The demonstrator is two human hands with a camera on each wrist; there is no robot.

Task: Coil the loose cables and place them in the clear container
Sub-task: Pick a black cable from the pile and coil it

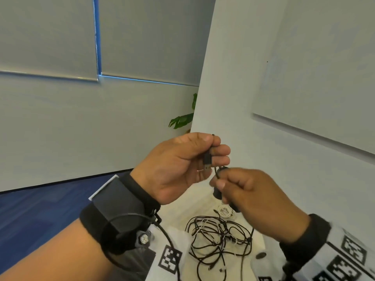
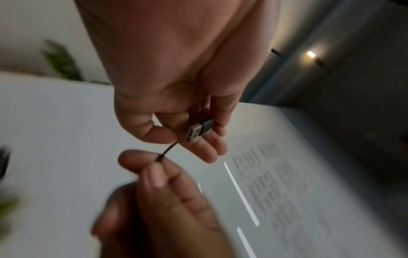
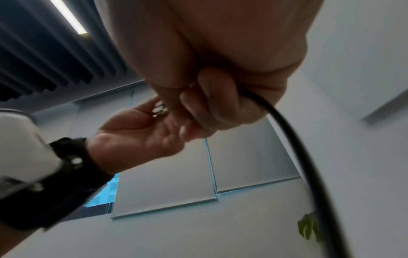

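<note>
My left hand (image 1: 211, 151) is raised above the table and pinches a black cable's USB plug (image 1: 207, 161) between thumb and fingers; the plug's metal end (image 2: 195, 133) points down across the fingers. Just below and to the right, my right hand (image 1: 220, 180) pinches the thin black cable (image 2: 166, 151) a short way from the plug, and the cable (image 3: 293, 139) trails down out of that fist. A tangle of black and white loose cables (image 1: 219, 238) lies on the table below both hands. No clear container is in view.
A small white coiled earphone cable (image 1: 224, 211) lies beyond the tangle. The white table (image 1: 259, 236) sits against a white wall with a board (image 1: 316, 74). A green plant (image 1: 182, 118) stands behind the wall's edge. Blue carpet (image 1: 40, 205) lies to the left.
</note>
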